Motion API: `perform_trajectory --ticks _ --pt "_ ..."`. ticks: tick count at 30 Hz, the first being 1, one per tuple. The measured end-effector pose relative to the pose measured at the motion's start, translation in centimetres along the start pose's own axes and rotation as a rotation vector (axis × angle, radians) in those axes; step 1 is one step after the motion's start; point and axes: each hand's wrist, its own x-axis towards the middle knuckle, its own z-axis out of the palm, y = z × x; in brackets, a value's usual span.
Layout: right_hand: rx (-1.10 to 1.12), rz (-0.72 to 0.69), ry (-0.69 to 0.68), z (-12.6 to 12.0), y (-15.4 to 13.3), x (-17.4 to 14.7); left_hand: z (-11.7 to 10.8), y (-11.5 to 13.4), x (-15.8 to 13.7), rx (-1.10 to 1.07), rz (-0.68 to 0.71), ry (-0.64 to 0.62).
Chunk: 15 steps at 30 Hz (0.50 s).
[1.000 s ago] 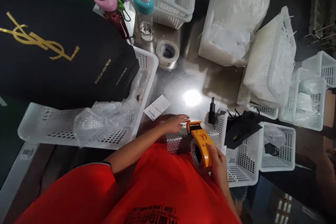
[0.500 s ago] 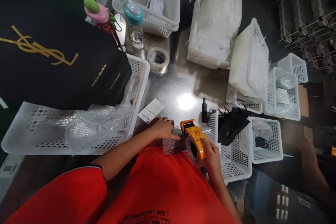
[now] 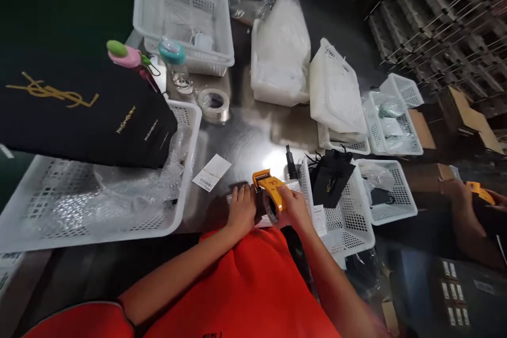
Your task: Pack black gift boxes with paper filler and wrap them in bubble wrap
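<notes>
My right hand [image 3: 295, 208] grips an orange tape dispenser [image 3: 274, 188] with a roll of clear tape in it. Its cutting end points left, toward my left hand [image 3: 242, 208]. That hand lies flat, fingers stretched forward, on or beside a bubble-wrapped package [image 3: 293, 185]. Both hands and the dispenser cover most of the package, which sits at the table edge close to my body. Ahead of the left hand lies a white printed slip [image 3: 213, 172]. A black box cutter [image 3: 291, 162] rests beyond the dispenser.
Left stands a white basket [image 3: 190, 156] with bubble wrap and a large black bag [image 3: 87, 116]. A tape roll [image 3: 214, 104] and a bottle [image 3: 178, 66] are behind. Baskets [image 3: 348, 232] line the right; a co-worker's hand [image 3: 455, 195] is near another orange dispenser [image 3: 480, 191].
The head view has shifted, so the table things sit further left. My left hand has turned to point forward, and the dispenser has come closer to it. A co-worker's dispenser shows more fully.
</notes>
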Motion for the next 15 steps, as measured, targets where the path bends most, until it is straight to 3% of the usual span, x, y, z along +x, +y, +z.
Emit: perform_trajectory --ticks 5,15 --pt "0.002 0.005 -0.047 -0.5 0.0 0.3 0.9 -0.4 0.2 -0.026 0.015 0.103" --pt "0.041 -0.018 -0.042 -1.3 2.6 -1.2 0.8 -0.1 0.0 0.018 0.034 0.099"
